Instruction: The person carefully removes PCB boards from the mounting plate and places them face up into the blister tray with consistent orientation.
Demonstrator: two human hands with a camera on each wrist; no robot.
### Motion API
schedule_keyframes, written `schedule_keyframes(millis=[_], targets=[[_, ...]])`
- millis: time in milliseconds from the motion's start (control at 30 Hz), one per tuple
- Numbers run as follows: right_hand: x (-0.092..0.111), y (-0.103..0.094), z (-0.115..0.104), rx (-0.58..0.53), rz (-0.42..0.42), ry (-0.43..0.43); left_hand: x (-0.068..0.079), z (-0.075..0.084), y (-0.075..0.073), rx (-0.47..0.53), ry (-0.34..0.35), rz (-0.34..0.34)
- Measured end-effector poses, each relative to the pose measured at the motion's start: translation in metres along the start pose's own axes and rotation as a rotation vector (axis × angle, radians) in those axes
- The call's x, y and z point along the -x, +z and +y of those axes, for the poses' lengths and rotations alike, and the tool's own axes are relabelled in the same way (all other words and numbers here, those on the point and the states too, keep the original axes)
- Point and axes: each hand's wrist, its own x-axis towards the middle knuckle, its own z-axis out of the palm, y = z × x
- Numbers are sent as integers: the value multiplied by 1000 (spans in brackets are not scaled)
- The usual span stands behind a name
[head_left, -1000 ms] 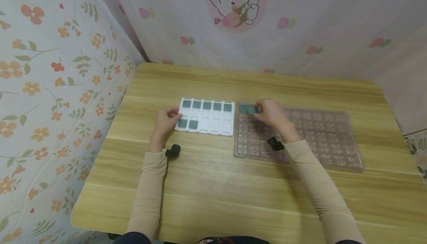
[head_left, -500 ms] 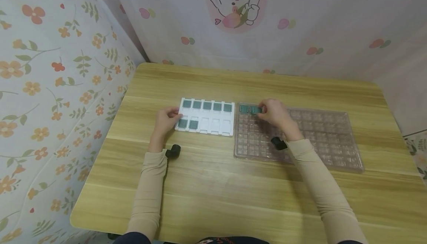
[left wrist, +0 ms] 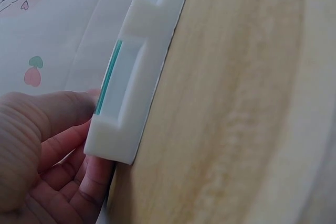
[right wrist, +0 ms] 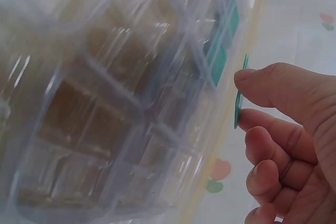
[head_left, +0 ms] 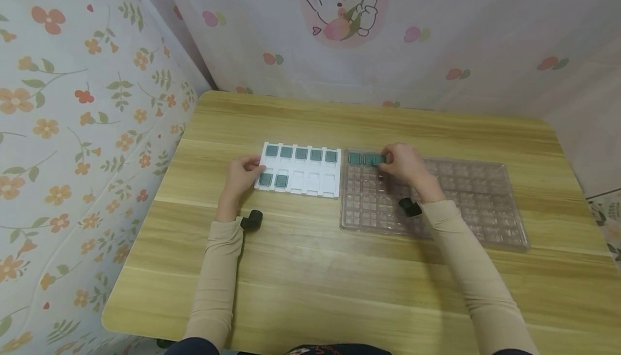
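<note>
My left hand (head_left: 237, 176) grips the left edge of a white plastic tray (head_left: 297, 182), thumb (left wrist: 68, 109) over the top and fingers beneath. Thin square green circuit boards fill the tray's back row; two more, including a circuit board (head_left: 281, 181), sit front left. My right hand (head_left: 404, 162) is over the back of a clear plastic tray (head_left: 354, 219). Between its thumb and index finger it pinches a thin green circuit board (right wrist: 240, 93), held just off the clear tray in the right wrist view. Green boards (head_left: 354, 159) lie in this tray's back-left pockets, partly overlapped by the held one.
Both trays lie side by side on a wood-grain table (head_left: 301, 269). Most visible pockets of the clear tray hold no boards. A patterned curtain (head_left: 378, 69) hangs behind the table, and a floral one (head_left: 73, 182) at the left. Each wrist carries a small black camera (head_left: 254, 219).
My right hand has moved a little to the right along the clear tray's back row, with the pinched circuit board. The left hand and the white tray stay where they were.
</note>
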Motion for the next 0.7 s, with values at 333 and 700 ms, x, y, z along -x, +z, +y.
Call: schedule_keyframes(millis=[333, 700], targets=[[-1, 0, 7, 11, -17, 14, -1, 0, -1, -10, 13, -1], [-3, 3, 15, 31, -33, 11, 0, 0, -1, 3, 7, -9]])
